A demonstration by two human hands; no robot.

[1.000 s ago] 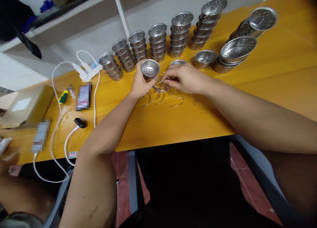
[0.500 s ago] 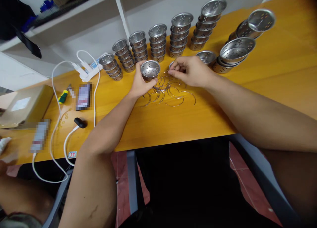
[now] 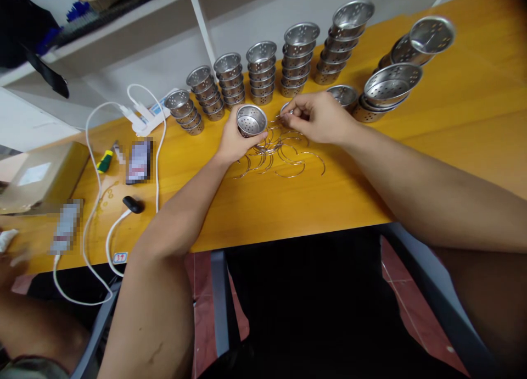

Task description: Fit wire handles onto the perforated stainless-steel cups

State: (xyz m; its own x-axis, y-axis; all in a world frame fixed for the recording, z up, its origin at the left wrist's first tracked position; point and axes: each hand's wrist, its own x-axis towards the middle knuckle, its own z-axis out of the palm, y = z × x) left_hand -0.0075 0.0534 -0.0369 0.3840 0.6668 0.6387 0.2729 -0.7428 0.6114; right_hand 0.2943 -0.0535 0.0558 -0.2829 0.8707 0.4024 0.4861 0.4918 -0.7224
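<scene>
My left hand [image 3: 231, 142] grips a small perforated steel cup [image 3: 251, 120] just above the yellow table [image 3: 288, 203]. My right hand [image 3: 320, 118] is to its right, fingers pinched on a thin wire ring [image 3: 287, 111] near the cup. A loose pile of curved wire rings [image 3: 276, 151] lies on the table under and between both hands.
Stacks of the same steel cups [image 3: 261, 71] stand in a row behind the hands, with wider perforated bowls [image 3: 391, 83] at the right. At the left lie a white power strip and cable [image 3: 142, 115], a screwdriver [image 3: 105, 160], a black object [image 3: 133, 204] and a cardboard box [image 3: 39, 176].
My right hand has lifted from the wire pile toward the back right with a ring pinched. My left hand has raised and tilted the cup slightly.
</scene>
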